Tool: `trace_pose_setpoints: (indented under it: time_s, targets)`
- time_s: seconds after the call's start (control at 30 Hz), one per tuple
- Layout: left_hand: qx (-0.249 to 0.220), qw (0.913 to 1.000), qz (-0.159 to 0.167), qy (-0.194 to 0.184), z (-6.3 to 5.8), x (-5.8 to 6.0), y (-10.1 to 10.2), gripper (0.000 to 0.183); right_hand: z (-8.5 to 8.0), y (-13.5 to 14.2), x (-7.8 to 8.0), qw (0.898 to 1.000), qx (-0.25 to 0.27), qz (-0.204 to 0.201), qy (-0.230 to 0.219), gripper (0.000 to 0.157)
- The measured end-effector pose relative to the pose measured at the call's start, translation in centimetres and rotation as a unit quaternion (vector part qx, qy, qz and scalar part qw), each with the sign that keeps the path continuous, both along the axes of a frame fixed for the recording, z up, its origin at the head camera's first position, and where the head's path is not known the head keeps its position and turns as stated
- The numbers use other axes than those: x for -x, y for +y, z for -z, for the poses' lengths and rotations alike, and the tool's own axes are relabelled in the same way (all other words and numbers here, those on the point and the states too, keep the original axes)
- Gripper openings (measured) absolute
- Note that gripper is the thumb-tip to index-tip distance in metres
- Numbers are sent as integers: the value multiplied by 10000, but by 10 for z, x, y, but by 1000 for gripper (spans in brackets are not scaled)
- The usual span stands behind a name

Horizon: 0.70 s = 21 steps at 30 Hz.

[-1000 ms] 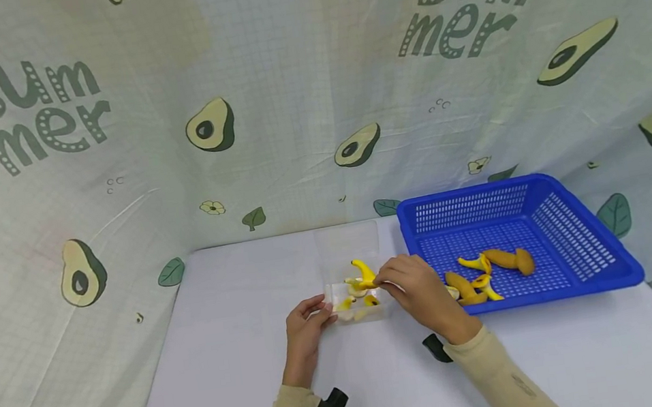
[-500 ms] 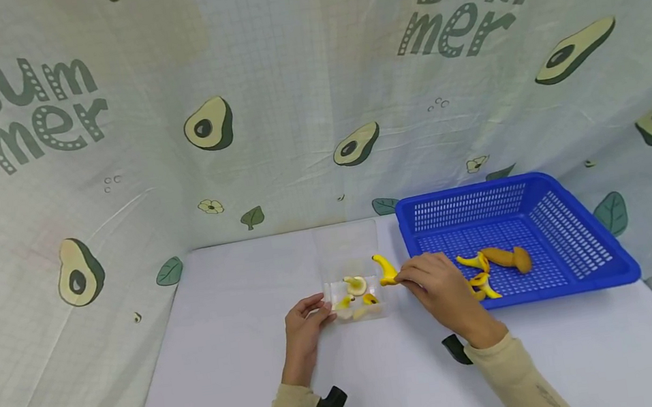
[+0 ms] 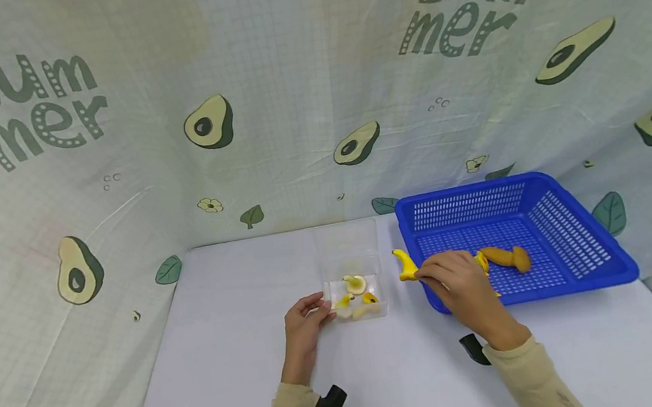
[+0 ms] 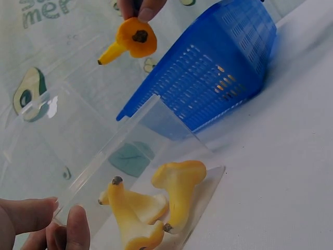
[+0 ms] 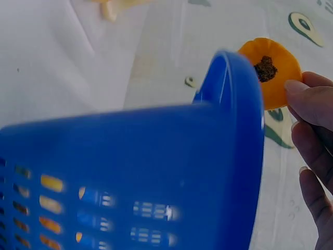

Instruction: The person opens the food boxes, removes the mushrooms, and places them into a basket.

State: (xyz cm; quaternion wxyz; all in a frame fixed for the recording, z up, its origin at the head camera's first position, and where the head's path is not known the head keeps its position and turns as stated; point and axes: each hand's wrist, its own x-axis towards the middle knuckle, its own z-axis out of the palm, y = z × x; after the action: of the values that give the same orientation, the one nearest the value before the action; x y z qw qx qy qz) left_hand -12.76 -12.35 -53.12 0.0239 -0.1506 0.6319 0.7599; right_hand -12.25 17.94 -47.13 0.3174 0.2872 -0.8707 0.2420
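My right hand (image 3: pixel 461 292) pinches a yellow trumpet-shaped mushroom (image 3: pixel 405 266) by its cap rim, above the near left corner of the blue basket (image 3: pixel 461 196). In the right wrist view the cap (image 5: pixel 281 52) shows orange with a dark centre. My left hand (image 3: pixel 306 333) grips the left side of a clear plastic box (image 3: pixel 377 309) between thumb and fingers. Inside the box lie several pale yellow mushrooms (image 4: pixel 180 187). Its clear lid (image 3: pixel 345 239) stands open toward the back.
In the basket lie a brown thick-stemmed mushroom (image 3: pixel 503 258) and yellow mushrooms, partly hidden behind my right hand. The basket stands right of the box on a white table (image 3: pixel 238 290). A printed curtain (image 3: pixel 275 100) hangs behind the table.
My right hand has carried the yellow mushroom from over the box rightward to the basket's near left corner. The left hand has stayed on the box.
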Motion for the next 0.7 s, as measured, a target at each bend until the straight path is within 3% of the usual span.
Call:
trace_pose_setpoints:
  time_s: [0.1,0.2,0.33,0.4,0.5,0.6,0.7]
  targets:
    - [-8,10000,-14,22,0,0,0,39,0,9,0,10000,49,52,59,27]
    - [-36,10000,-39,50,0,1,0,39,0,19,0,9998,99,103,170,8]
    - [-31,10000,-38,61,-1,2,1,39,0,33,1,9993,176,226,232,49]
    - [-24,10000,-34,32,-2,2,1,39,-1,39,1,9991,218,286,214,41]
    - [5,10000,-12,5,-3,2,1,39,0,47,2,9988,193,402,182,9]
    - [16,10000,-4,-47,-3,1,0,39,2,54,2,9982,184,559,91,30]
    - [45,10000,8,-78,-3,0,0,39,3,60,2,9970,172,755,-11,30]
